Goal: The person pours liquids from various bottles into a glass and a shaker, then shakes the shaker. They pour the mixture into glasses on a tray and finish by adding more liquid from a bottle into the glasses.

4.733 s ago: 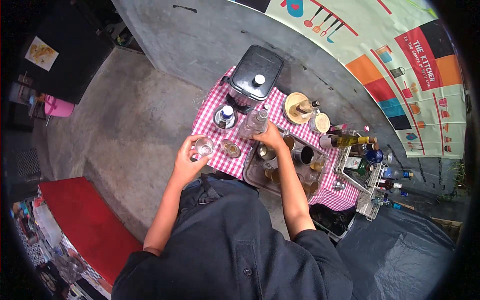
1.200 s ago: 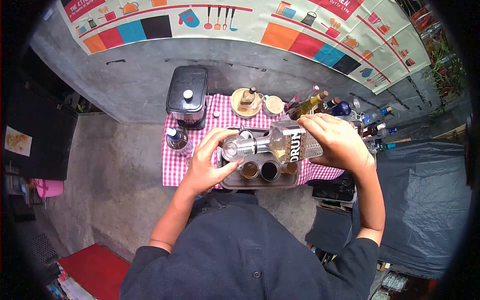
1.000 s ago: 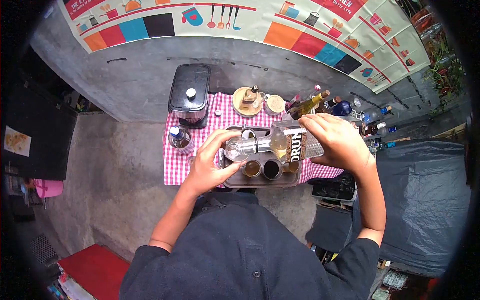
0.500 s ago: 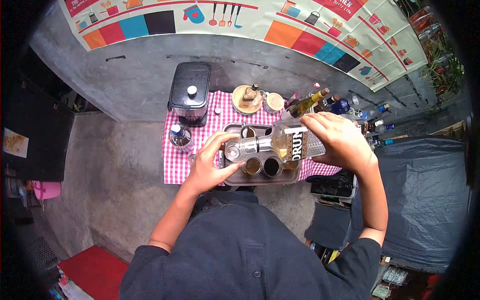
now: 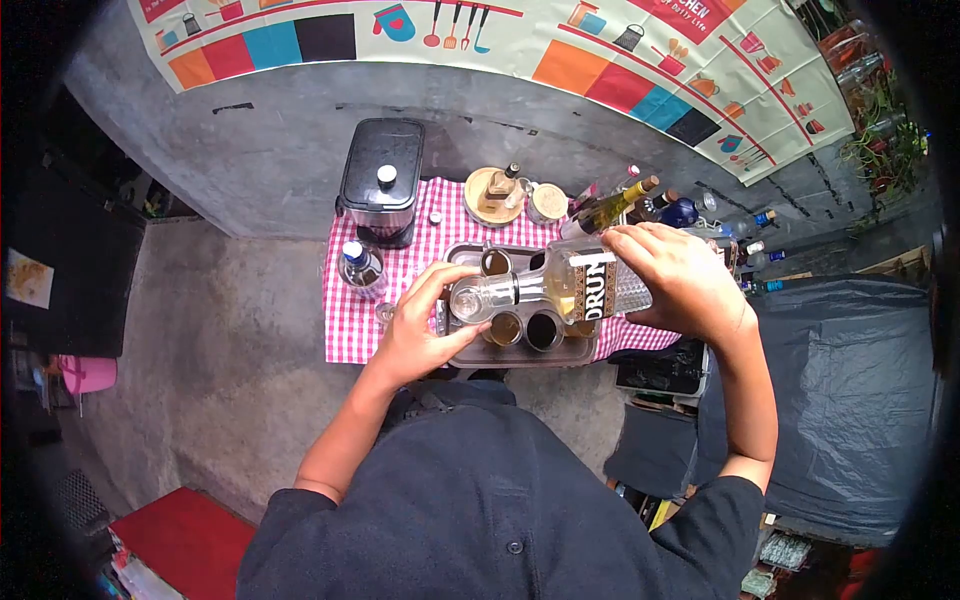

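Note:
My right hand (image 5: 685, 280) grips a clear glass bottle (image 5: 595, 287) with a dark printed label, tipped nearly level so that its neck points left. Pale liquid shows inside near the shoulder. Thumb and fingers of my left hand (image 5: 425, 325) close around a small clear glass (image 5: 472, 298), which meets the bottle's mouth. Below them on the table lies a brown tray (image 5: 570, 352). It carries several cups of dark liquid, among them a brown one (image 5: 503, 328) and a nearly black one (image 5: 543, 330). The bottle hides part of the tray.
A black dispenser (image 5: 383, 175) and a blue-capped bottle (image 5: 360, 268) stand on the left of the checkered cloth (image 5: 345, 325). Behind the tray are a wooden plate (image 5: 480, 205) with a small bottle and a lidded jar (image 5: 547, 203). Several bottles (image 5: 612, 208) crowd the right side.
Both hands keep their hold on the bottle and the small glass, nearly unmoved. The surroundings sit slightly higher in view.

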`<state>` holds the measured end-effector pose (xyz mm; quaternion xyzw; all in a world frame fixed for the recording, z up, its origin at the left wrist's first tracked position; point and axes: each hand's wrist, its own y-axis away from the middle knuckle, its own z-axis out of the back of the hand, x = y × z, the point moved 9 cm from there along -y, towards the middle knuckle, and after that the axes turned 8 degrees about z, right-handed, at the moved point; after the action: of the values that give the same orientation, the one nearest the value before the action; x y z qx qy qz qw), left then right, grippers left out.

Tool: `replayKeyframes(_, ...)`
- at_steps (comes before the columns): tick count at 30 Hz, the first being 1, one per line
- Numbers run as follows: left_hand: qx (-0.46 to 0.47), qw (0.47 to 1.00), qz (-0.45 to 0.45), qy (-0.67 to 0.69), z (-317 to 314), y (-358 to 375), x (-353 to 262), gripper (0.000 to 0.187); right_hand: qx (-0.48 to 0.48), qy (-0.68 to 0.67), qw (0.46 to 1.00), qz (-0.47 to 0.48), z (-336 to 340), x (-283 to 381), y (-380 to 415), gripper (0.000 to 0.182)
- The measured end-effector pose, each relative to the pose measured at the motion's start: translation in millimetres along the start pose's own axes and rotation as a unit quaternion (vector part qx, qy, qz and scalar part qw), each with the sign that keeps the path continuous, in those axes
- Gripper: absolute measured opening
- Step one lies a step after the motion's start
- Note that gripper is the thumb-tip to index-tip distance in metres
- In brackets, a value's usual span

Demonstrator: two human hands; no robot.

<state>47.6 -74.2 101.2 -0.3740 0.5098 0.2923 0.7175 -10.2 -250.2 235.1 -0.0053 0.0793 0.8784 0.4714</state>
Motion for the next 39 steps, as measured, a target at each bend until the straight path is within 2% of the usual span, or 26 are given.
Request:
replayKeyframes(22,-0.004,0.999,0.030,-0.016,-4.1,7.6,41.8,0.056,0.009,0.000,1.000,0.001,-2.7,2.7,-2.7,0.079)
replayKeyframes(31,-0.005,0.997,0.069,-0.021,-9.4,13.0,66.5,0.054,0.000,-0.004,1.000,0.004,-0.7,2.4,-4.4,0.076)
replayKeyframes(33,0.002,0.996,0.089,0.014,-11.3,13.4,73.3,0.053,0.013,-0.005,1.000,-0.003,-1.5,2.4,-5.0,0.076)
replayKeyframes(39,-0.001,0.996,0.089,-0.002,-8.4,14.9,71.5,0.053,0.012,-0.003,1.000,0.000,-4.3,1.6,-3.8,0.078)
